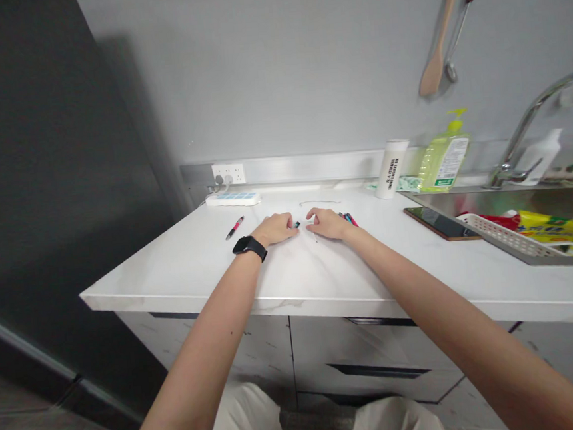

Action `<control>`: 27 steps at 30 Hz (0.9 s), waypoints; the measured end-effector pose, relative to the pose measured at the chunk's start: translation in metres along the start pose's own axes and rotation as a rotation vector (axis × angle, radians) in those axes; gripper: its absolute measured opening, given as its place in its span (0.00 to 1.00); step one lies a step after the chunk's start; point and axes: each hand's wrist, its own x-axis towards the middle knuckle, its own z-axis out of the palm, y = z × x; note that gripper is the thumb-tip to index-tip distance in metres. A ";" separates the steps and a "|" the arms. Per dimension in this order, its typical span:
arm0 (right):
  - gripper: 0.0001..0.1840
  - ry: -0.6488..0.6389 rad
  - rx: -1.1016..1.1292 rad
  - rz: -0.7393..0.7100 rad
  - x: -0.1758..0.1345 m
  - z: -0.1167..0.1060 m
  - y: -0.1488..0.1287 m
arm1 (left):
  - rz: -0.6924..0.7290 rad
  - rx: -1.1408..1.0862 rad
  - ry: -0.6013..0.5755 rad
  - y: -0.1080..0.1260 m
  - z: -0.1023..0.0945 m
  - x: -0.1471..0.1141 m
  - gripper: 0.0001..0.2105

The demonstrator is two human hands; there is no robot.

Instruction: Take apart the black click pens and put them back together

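My left hand [278, 228], with a black watch on its wrist, is closed above the middle of the white counter. A small dark-ended piece [297, 225] pokes out at its fingertips; its kind is too small to tell. A short gap away, my right hand [326, 223] has thumb and forefinger curled together, and whatever they pinch is too faint to name. Several pens [349, 219] lie partly hidden behind the right hand. To the left of my left hand a pink and black pen [235, 227] rests on the counter.
At the wall a power strip [234, 199] sits under a socket [229, 174]. A thin cord [319, 203] lies behind my hands. Rightward stand a white bottle [392, 169] and a green soap pump bottle [444, 160], with a phone [440, 222] beside the sink [506, 197].
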 end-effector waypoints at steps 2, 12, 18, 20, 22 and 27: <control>0.13 0.003 -0.017 -0.076 0.000 0.001 0.000 | -0.030 0.011 0.028 0.002 -0.002 0.000 0.11; 0.12 -0.059 -0.101 -0.188 0.002 0.001 0.004 | -0.265 0.121 -0.030 -0.009 0.001 0.003 0.15; 0.11 0.002 -0.116 -0.269 0.002 0.001 0.005 | -0.245 0.108 -0.036 -0.004 -0.003 0.000 0.15; 0.13 0.020 -0.076 -0.309 0.002 0.002 0.004 | -0.254 0.113 -0.040 -0.003 -0.004 -0.001 0.15; 0.17 -0.001 -0.020 -0.358 0.002 0.003 0.003 | -0.263 0.113 -0.042 -0.002 -0.006 -0.002 0.15; 0.29 -0.139 0.099 -0.406 0.001 0.006 0.001 | -0.259 0.102 -0.026 -0.005 -0.005 -0.001 0.14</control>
